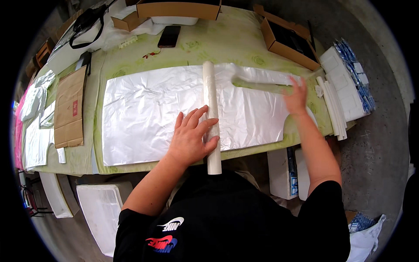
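Observation:
A shiny white plastic sheet [144, 113] lies spread on the table, with a long rounded cutout between two strips at its right end. Across its middle, a pale cardboard-like tube [209, 87] lies pointing away from me, its near end sticking out past the table edge. My left hand [190, 136] rests on the tube and sheet, fingers spread, with thumb and index finger lying over the tube. Slightly blurred, my right hand [296, 97] is over the sheet's right end by the cutout, its fingers apart. Whether it touches the plastic I cannot tell.
A green patterned cloth [235, 39] covers the table. Flat cardboard [70, 107] lies left; a phone [169, 36] and an open carton [290, 39] stand farther back. White tubes [334, 107] lie at the right edge, and foam boxes [102, 214] stand below.

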A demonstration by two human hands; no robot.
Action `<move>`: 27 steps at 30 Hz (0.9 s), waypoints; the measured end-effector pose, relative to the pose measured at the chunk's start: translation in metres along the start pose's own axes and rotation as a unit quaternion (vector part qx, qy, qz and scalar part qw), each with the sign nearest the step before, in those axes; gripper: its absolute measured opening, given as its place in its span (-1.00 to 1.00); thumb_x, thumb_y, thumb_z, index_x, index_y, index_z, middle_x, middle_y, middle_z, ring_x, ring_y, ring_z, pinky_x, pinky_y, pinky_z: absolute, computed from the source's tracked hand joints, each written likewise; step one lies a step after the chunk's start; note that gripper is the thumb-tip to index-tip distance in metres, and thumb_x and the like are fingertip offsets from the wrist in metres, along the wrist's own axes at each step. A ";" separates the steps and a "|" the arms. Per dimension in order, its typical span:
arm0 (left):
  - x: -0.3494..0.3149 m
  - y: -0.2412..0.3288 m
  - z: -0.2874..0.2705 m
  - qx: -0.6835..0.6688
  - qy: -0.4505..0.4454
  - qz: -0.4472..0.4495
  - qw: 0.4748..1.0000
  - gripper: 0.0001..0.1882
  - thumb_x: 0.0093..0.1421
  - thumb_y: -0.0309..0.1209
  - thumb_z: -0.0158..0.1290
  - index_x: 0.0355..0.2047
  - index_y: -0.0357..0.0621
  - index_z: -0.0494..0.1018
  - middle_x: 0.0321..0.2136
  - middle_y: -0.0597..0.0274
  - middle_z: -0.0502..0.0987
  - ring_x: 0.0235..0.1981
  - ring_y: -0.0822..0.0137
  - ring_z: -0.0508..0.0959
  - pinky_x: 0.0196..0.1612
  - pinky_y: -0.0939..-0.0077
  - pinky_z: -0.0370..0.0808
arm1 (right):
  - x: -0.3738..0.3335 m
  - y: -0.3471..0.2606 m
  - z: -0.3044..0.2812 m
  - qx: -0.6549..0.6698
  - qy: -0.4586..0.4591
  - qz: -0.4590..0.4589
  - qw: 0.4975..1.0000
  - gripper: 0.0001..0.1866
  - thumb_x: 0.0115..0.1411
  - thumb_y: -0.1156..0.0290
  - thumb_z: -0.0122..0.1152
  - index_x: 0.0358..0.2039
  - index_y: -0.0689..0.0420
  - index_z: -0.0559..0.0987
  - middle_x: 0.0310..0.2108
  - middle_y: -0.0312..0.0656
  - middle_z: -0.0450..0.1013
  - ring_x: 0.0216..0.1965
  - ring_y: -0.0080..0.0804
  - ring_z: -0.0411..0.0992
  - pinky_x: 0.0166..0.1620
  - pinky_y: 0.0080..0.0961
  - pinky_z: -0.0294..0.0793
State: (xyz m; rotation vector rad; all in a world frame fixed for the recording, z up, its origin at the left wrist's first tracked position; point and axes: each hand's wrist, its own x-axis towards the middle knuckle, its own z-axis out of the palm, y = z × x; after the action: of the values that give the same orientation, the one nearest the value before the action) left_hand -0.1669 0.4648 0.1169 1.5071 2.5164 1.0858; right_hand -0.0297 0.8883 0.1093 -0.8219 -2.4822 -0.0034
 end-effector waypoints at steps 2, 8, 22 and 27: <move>-0.003 -0.001 -0.002 0.007 0.009 -0.002 1.000 -0.50 0.08 -0.18 0.24 0.07 0.12 0.55 0.30 0.16 0.35 0.33 0.04 0.32 0.39 -0.26 0.10 | -0.027 -0.085 -0.004 0.014 -0.092 -0.070 0.993 -0.25 0.12 0.04 0.39 0.35 -0.22 0.41 0.46 0.19 0.01 0.46 0.15 0.00 0.45 0.00 0.02; -0.001 -0.005 -0.001 -0.008 0.006 0.002 1.000 -0.48 0.10 -0.07 0.25 0.08 0.17 0.55 0.23 0.10 0.38 0.30 -0.01 0.32 0.39 -0.26 0.10 | -0.029 -0.152 0.012 0.060 -0.253 0.045 0.964 -0.23 0.17 -0.09 0.26 0.34 -0.01 0.41 0.44 -0.06 0.14 0.47 -0.03 0.02 0.44 0.24 -0.11; -0.010 -0.015 0.011 0.001 -0.012 -0.050 0.999 -0.51 0.12 -0.20 0.20 0.09 0.06 0.53 0.09 0.06 0.48 0.28 -0.06 0.30 0.40 -0.21 0.05 | -0.095 -0.241 -0.042 0.391 -0.168 -0.312 0.850 -0.36 0.17 0.32 0.33 0.26 0.20 0.45 0.31 0.00 0.33 0.40 0.02 0.18 0.45 -0.11 0.06; -0.031 -0.042 0.003 -0.127 0.184 -0.043 0.974 -0.74 0.06 -0.56 0.12 -0.19 -0.14 0.47 -0.04 -0.01 0.49 0.07 -0.04 0.43 0.17 0.14 0.34 | -0.104 -0.258 -0.025 0.370 -0.241 -0.267 0.856 -0.53 0.18 0.25 0.33 0.11 0.06 0.59 0.11 -0.19 0.52 0.37 -0.06 0.23 0.44 0.20 -0.06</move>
State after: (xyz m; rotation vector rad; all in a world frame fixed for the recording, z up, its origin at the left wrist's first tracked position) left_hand -0.1812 0.4303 0.0809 1.2132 2.4966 1.7334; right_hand -0.0906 0.6159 0.1215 0.2376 -2.7241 1.0026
